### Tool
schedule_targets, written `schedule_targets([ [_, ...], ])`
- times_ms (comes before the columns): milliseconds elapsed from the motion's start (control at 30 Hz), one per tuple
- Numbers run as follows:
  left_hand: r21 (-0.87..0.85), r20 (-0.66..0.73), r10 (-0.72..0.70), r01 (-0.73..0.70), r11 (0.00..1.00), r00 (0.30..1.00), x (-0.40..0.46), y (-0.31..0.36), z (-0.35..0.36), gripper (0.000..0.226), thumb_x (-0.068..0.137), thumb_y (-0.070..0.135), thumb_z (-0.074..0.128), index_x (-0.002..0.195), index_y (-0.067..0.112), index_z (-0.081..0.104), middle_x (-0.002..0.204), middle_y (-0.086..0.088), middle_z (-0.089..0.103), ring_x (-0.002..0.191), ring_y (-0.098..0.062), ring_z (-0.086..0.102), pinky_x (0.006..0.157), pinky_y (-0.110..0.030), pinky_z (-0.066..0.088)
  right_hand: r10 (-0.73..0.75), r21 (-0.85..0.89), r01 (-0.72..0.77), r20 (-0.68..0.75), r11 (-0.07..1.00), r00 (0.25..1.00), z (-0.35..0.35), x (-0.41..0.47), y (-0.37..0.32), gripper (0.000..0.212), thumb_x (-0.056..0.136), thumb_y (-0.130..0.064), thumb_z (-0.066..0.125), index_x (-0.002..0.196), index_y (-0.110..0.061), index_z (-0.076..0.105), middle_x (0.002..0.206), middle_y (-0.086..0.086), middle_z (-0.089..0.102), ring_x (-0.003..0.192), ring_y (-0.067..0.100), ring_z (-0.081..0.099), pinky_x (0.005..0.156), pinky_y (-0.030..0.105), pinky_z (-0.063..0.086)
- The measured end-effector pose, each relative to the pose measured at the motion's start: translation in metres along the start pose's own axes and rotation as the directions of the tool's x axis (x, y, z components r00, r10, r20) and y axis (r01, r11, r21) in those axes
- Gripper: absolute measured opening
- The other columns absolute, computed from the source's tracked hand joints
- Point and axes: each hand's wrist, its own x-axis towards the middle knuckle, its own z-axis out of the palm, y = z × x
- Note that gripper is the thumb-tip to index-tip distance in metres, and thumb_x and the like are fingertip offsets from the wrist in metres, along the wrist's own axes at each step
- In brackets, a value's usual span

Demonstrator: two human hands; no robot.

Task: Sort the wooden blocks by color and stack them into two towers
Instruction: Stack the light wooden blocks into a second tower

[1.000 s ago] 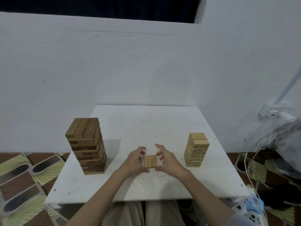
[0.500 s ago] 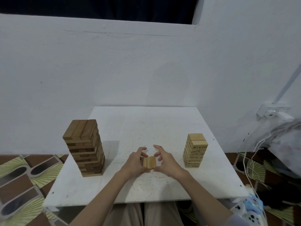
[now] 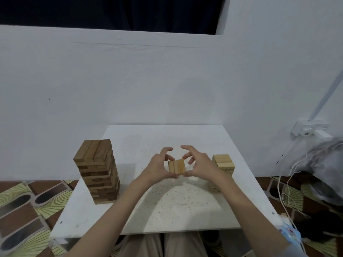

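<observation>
White walls behind, small white table point(image 3: 130, 216) up front with a dark tower point(image 3: 97, 171) on its left side and a light tower point(image 3: 223, 165) on its right. Between them, left hand point(image 3: 157, 166) and right hand point(image 3: 201, 165) pinch a row of light blocks point(image 3: 177, 166) from both sides, probably so it travels as one layer to the light tower. No containers anywhere, just loose cables off to the right.

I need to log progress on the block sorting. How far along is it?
Nearly done. The dark tower stands tall at left, and the light tower stands at right, shorter. In hand: the left hand and right hand together hold a small set of light blocks between the towers. Left: setting that set on the light tower. No other loose blocks show on the table.
</observation>
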Motion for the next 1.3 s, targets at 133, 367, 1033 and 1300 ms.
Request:
schedule_targets([
  [133, -0.005, -0.009, 0.074, -0.074, 0.997, 0.997, 0.006, 0.032, -0.001, 0.091, 0.064, 0.026, 0.085, 0.136, 0.023, 0.031, 0.112, 0.004, 0.057, 0.106, -0.012, 0.048, 0.092, -0.028, 0.041, -0.023, 0.009, 0.024, -0.058, 1.000, 0.998, -0.034, -0.013, -0.002, 0.088, 0.071, -0.015, 0.082, 0.141, -0.034, 0.033, 0.112, -0.010, 0.057, 0.092, 0.009, 0.051, 0.075, 0.019, 0.043],
  [367, -0.014, 0.044, 0.137, -0.137, 0.991, 0.990, 0.027, 0.082, 0.021, 0.092, 0.064, 0.028, 0.085, 0.137, 0.021, 0.029, 0.117, 0.000, 0.058, 0.112, -0.016, 0.047, 0.096, -0.032, 0.041, 0.030, 0.044, -0.025, -0.134, 0.999, 0.990, -0.087, -0.038, 0.019, 0.085, 0.068, -0.018, 0.085, 0.136, -0.037, 0.038, 0.110, -0.017, 0.061, 0.089, 0.009, 0.053, 0.074, 0.019, 0.040],
  [1033, 0.063, 0.202, 0.026, -0.040, 0.997, 0.979, 0.051, 0.122, 0.066, 0.090, 0.070, 0.026, 0.081, 0.140, 0.018, 0.024, 0.124, -0.006, 0.054, 0.113, -0.017, 0.046, 0.083, -0.024, 0.036, 0.149, 0.101, -0.137, -0.125, 0.985, 0.981, -0.112, -0.051, 0.075, 0.087, 0.072, -0.014, 0.083, 0.140, -0.032, 0.033, 0.113, -0.015, 0.062, 0.091, 0.010, 0.056, 0.070, 0.016, 0.046],
  [1300, 0.012, 0.179, 0.013, -0.015, 1.000, 0.984, 0.049, 0.120, 0.065, 0.098, 0.067, 0.037, 0.082, 0.143, 0.019, 0.022, 0.138, -0.005, 0.043, 0.123, -0.017, 0.041, 0.092, -0.027, 0.036, 0.161, 0.127, -0.146, -0.117, 0.981, 0.980, -0.112, -0.055, 0.074, 0.091, 0.073, -0.020, 0.083, 0.144, -0.032, 0.027, 0.126, -0.012, 0.054, 0.103, 0.010, 0.055, 0.077, 0.019, 0.048],
])
